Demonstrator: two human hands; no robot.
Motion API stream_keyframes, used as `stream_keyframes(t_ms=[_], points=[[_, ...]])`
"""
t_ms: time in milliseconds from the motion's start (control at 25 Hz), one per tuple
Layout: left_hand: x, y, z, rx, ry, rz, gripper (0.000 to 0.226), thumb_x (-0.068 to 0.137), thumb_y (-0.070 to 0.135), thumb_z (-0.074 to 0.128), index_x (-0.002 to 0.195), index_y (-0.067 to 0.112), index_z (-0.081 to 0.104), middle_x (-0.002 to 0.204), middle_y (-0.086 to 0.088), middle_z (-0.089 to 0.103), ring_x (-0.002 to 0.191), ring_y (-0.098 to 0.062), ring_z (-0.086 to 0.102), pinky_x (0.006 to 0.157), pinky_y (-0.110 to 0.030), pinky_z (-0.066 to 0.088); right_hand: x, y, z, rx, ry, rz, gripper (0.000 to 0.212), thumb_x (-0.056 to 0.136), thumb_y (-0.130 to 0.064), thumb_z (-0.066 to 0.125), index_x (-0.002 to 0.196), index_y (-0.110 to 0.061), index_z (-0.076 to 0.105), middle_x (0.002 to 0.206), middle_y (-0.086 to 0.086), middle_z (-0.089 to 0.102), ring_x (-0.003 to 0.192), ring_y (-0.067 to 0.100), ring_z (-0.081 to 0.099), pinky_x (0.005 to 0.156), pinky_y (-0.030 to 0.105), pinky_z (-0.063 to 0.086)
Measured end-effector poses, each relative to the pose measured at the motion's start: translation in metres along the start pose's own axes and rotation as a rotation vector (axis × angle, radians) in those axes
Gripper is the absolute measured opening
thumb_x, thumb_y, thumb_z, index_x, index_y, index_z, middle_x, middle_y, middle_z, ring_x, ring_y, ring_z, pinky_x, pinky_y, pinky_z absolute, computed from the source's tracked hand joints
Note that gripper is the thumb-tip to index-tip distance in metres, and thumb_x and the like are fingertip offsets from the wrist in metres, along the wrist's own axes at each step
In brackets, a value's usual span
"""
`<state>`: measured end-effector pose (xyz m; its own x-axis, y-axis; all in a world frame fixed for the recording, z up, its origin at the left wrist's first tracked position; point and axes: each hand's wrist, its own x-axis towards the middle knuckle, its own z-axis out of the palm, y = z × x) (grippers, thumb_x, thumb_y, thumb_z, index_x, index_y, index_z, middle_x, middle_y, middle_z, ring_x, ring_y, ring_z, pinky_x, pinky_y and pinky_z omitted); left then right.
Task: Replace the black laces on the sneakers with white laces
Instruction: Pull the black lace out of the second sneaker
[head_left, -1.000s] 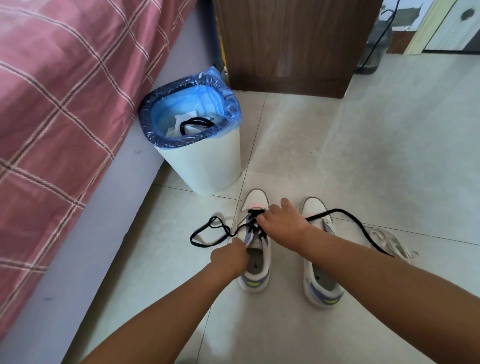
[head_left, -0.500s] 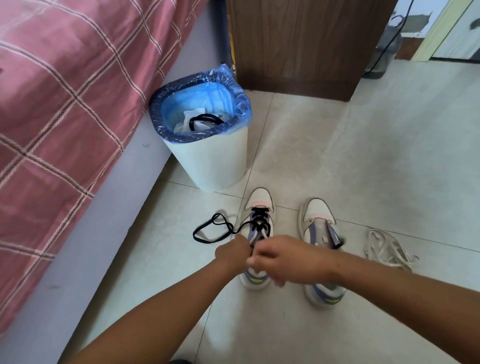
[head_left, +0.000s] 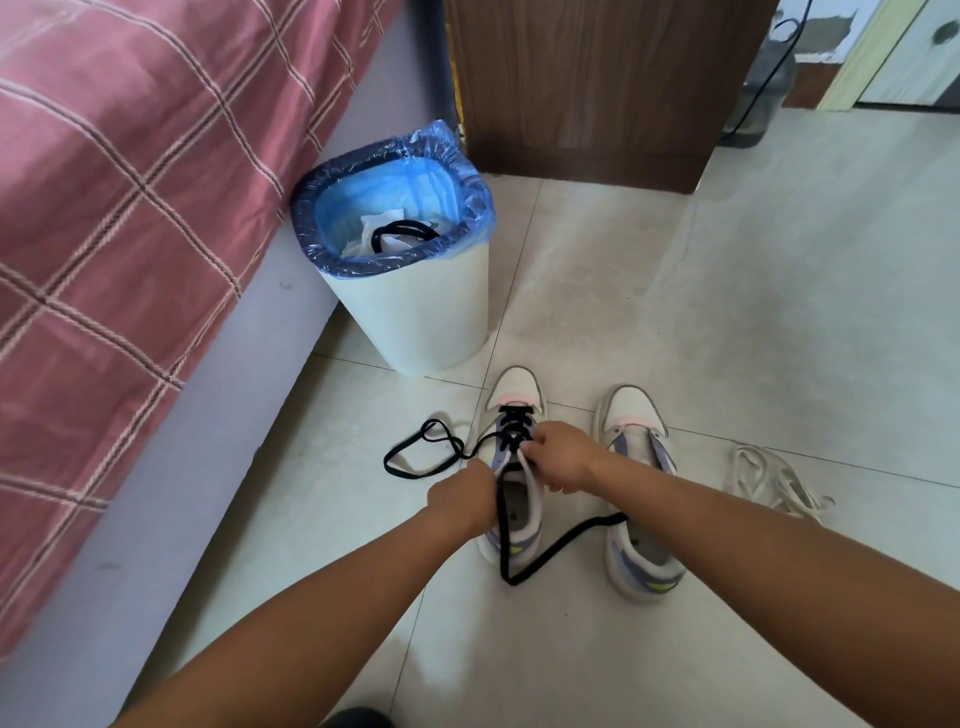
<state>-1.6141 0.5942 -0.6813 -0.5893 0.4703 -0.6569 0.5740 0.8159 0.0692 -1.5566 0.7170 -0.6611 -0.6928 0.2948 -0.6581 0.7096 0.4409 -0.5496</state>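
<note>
Black lace, loose end (head_left: 545, 551): nearest item; runs from R grip down over L sneaker's heel opening, bends on floor, passes under R forearm.
L hand (head_left: 462, 501): grip curled against L sneaker's left side at collar; what fingers hold, cannot tell.
R hand (head_left: 563, 460): grip pinched on black lace at upper eyelets, just beside L hand.
L sneaker (head_left: 511, 467): under both grips, upright on floor, toe pointing away; black lace crossed through front eyelets beyond R grip.
R sneaker (head_left: 636, 499): just right of R grip, under R forearm; no lace seen in it.
Black lace, other end (head_left: 423, 454): looped on floor left of L grip.
White laces (head_left: 774, 480): heap on floor, well right of R grip.
Bin (head_left: 410, 312): beyond grips, blue liner; another black lace (head_left: 402, 234) inside on paper.
Bed (head_left: 130, 208): far left, red check cover.
Cabinet (head_left: 597, 88): farthest, brown wood.
</note>
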Motion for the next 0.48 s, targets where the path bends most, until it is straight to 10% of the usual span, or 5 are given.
stream_keyframes(t_ms=[120,280,480], points=[[0.001,-0.004,0.004,-0.004,0.005,0.004,0.027,0.095,0.013,0.040,0.120,0.005,0.040,0.116,-0.009,0.061,0.105,-0.027,0.060,0.072,-0.030,0.037,0.001,-0.003,-0.015,-0.473,0.089,-0.168,0.011,0.098,-0.012,0.039,0.091,-0.013,0.047,0.096,0.009,0.057,0.090,0.028,0.052,0.062,0.028,0.034],[-0.008,-0.010,0.016,0.038,0.050,0.062,0.024,0.097,0.018,0.036,0.119,0.007,0.037,0.107,-0.009,0.065,0.095,-0.029,0.064,0.066,-0.029,0.035,-0.002,0.014,-0.042,-1.087,0.332,-0.483,0.032,0.085,-0.012,0.059,0.117,-0.010,0.050,0.101,0.013,0.063,0.091,0.030,0.060,0.061,0.033,0.034],[0.000,-0.011,0.015,-0.045,0.005,-0.014,0.023,0.097,0.016,0.037,0.118,0.006,0.041,0.113,-0.009,0.062,0.102,-0.028,0.061,0.071,-0.029,0.035,0.003,0.023,-0.013,-0.388,0.226,0.142,0.055,0.096,-0.053,0.028,0.111,-0.007,0.052,0.104,0.011,0.063,0.095,0.030,0.060,0.067,0.034,0.038]])
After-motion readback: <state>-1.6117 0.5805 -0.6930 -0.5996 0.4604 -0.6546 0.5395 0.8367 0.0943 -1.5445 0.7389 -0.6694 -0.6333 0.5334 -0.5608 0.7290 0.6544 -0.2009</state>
